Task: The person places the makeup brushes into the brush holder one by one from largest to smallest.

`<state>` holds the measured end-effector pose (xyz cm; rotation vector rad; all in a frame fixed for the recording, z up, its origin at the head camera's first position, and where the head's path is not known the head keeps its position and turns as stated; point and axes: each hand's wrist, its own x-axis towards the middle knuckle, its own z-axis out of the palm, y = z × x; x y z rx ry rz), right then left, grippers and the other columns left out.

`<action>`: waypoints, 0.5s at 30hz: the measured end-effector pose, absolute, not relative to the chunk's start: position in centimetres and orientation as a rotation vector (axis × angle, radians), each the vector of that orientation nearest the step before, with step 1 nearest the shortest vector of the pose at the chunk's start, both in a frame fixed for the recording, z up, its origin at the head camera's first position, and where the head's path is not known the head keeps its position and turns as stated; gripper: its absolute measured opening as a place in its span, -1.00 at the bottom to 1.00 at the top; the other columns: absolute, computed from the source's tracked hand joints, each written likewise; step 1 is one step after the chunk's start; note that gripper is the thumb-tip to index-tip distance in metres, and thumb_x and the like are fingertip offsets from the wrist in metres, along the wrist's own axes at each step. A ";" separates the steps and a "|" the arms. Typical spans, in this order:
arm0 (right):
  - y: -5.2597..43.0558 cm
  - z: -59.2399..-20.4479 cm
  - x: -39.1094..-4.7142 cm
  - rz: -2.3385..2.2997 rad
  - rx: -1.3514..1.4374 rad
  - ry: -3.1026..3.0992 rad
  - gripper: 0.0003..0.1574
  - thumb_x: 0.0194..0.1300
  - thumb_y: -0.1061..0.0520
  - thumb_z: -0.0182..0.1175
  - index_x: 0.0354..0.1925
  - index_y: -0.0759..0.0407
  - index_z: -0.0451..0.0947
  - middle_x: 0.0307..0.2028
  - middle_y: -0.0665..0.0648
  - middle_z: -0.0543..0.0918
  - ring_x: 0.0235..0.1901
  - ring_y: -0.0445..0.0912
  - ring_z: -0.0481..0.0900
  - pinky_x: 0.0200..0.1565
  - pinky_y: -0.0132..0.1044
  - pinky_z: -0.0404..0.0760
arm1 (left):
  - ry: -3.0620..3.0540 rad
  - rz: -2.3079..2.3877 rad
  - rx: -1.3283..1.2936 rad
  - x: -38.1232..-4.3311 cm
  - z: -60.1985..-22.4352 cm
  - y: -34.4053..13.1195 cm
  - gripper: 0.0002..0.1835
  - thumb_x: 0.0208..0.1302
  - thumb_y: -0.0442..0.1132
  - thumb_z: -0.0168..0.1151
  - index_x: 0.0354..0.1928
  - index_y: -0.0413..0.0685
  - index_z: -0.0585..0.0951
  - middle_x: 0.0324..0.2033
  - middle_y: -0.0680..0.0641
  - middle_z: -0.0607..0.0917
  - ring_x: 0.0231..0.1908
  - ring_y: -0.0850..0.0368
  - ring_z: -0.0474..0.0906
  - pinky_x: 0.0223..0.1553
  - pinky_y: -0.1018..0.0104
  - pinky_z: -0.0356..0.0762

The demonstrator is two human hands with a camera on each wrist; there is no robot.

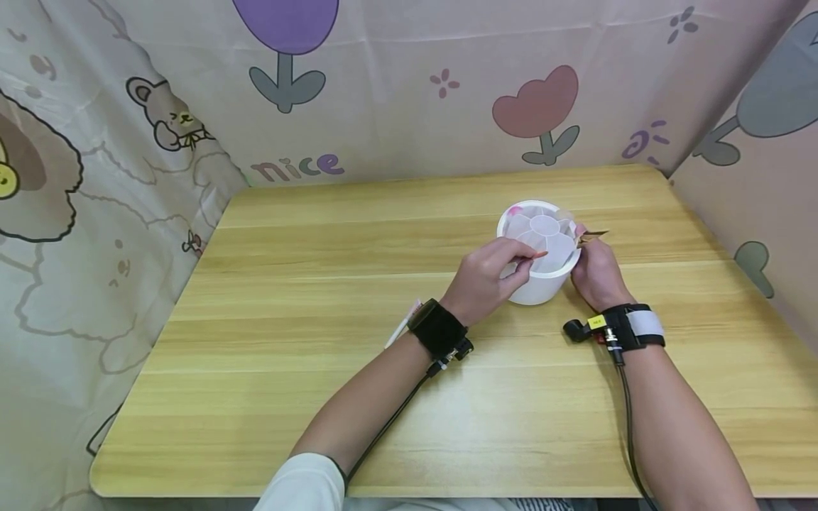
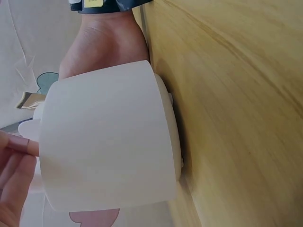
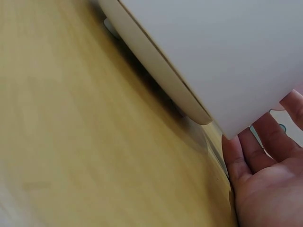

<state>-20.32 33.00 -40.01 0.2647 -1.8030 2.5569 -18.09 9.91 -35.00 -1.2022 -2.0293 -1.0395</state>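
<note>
A white round organizer (image 1: 537, 289) with petal-shaped compartments stands on the wooden table. My left hand (image 1: 488, 280) is over its near left rim, thumb and index finger together on a small orange thing (image 1: 541, 254) whose kind I cannot make out. My right hand (image 1: 599, 273) holds the organizer's right side; in the right wrist view its fingers (image 3: 267, 142) curve against the white wall. A flat brown-and-gold piece (image 1: 593, 235) sticks out past the right rim, above the right hand. The left wrist view shows the organizer's wall (image 2: 106, 142) hiding the left fingertips.
A slim white stick-like thing (image 1: 404, 325) shows partly behind the left wrist. The wooden table (image 1: 287, 284) reaches back to a printed cloth (image 1: 396, 128), with more cloth along both sides. Black cables (image 1: 629, 419) run from the wrist cameras along both forearms.
</note>
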 end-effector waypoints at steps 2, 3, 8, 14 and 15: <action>33.0 -40.0 -20.3 2.568 0.255 -1.788 -0.27 0.48 -0.09 -0.07 0.39 0.33 0.10 0.34 0.13 0.11 0.37 -0.12 -0.03 0.42 -0.34 -0.10 | -2.036 -1.035 -1.196 -18.1 -35.0 9.9 -0.87 0.29 -0.34 0.15 -0.20 -0.18 0.64 -0.23 0.01 0.70 -0.13 0.34 0.57 0.00 0.69 0.40; 33.0 -39.9 -20.3 2.566 0.249 -1.789 -0.29 0.47 -0.09 -0.06 0.38 0.31 0.13 0.33 0.12 0.12 0.37 -0.12 -0.02 0.42 -0.34 -0.09 | -2.039 -1.033 -1.195 -18.1 -35.0 9.9 -0.87 0.29 -0.34 0.15 -0.20 -0.18 0.64 -0.23 0.01 0.70 -0.13 0.34 0.57 0.00 0.69 0.40; 32.9 -39.9 -20.4 2.564 0.259 -1.783 -0.44 0.48 -0.08 -0.07 0.27 0.22 0.30 0.30 0.11 0.14 0.36 -0.11 -0.01 0.42 -0.33 -0.08 | -2.038 -1.031 -1.179 -18.1 -35.1 9.9 -0.87 0.27 -0.34 0.15 -0.21 -0.17 0.64 -0.23 0.02 0.70 -0.15 0.35 0.57 -0.03 0.70 0.41; 32.9 -40.0 -20.4 2.562 0.273 -1.776 -0.53 0.48 -0.07 -0.07 0.19 0.15 0.39 0.27 0.11 0.18 0.34 -0.13 0.04 0.41 -0.33 -0.05 | -2.055 -1.020 -1.146 -17.9 -35.2 9.8 -0.87 0.23 -0.34 0.17 -0.21 -0.16 0.64 -0.24 0.03 0.70 -0.16 0.33 0.58 -0.05 0.69 0.42; 32.9 -40.0 -20.4 2.559 0.275 -1.777 -0.54 0.48 -0.07 -0.07 0.18 0.14 0.39 0.27 0.10 0.19 0.33 -0.13 0.06 0.41 -0.33 -0.04 | -2.061 -1.015 -1.140 -17.9 -35.2 9.7 -0.86 0.23 -0.34 0.17 -0.20 -0.16 0.64 -0.24 0.02 0.70 -0.16 0.32 0.58 -0.05 0.69 0.42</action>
